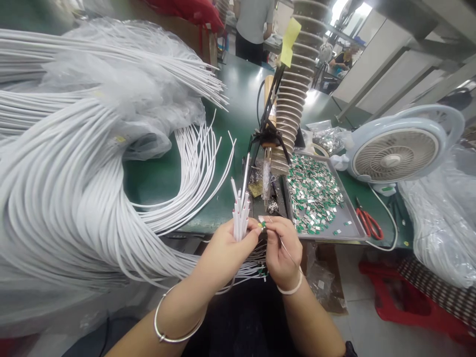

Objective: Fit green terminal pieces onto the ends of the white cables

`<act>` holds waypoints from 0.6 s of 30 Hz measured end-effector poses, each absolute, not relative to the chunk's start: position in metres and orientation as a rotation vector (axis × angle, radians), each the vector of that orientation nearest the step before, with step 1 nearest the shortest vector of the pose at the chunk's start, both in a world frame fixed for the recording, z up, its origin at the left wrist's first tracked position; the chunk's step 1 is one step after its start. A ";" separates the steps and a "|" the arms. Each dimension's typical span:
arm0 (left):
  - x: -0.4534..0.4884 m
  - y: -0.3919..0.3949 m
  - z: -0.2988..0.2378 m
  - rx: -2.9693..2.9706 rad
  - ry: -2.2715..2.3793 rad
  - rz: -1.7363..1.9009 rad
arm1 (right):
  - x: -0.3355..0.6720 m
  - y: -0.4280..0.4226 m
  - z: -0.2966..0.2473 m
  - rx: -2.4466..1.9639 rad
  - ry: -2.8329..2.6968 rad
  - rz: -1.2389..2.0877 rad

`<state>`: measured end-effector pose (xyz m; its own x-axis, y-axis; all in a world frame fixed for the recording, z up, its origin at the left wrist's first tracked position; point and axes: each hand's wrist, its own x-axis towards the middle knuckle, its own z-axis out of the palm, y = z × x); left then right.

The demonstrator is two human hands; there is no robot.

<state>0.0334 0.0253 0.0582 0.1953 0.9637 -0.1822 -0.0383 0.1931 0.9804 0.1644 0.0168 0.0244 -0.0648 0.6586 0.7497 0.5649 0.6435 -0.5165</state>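
Observation:
My left hand (226,255) grips a bundle of white cables (240,213), their red-marked ends pointing up. My right hand (284,246) pinches a tiny green-and-silver metal clip (263,224) right at those cable ends, and a thin silvery wire (289,254) runs through its fingers. Just beyond the hands lies a metal tray (314,194) heaped with several similar clips. A soldering iron (267,173) stands upright in a black holder behind the tray's left edge. Huge coils of white cable (67,198) fill the left side, with their loose ends passing below my hands.
A green bench mat (238,99) carries a ribbed duct (292,89) with a yellow note, a white fan (394,153) and red-handled pliers (369,223). A plastic bag (439,213) sits right, above a red stool (409,297). Two co-workers (253,29) are farther back.

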 end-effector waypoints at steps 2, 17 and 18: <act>0.034 0.026 0.057 1.106 1.104 0.999 | 0.165 0.015 0.025 -1.001 -1.749 0.123; 0.036 0.032 0.059 1.097 1.089 1.084 | 0.163 0.017 0.021 -0.983 -1.538 0.239; 0.036 0.032 0.060 1.103 1.094 1.087 | 0.164 0.017 0.023 -0.980 -1.558 0.227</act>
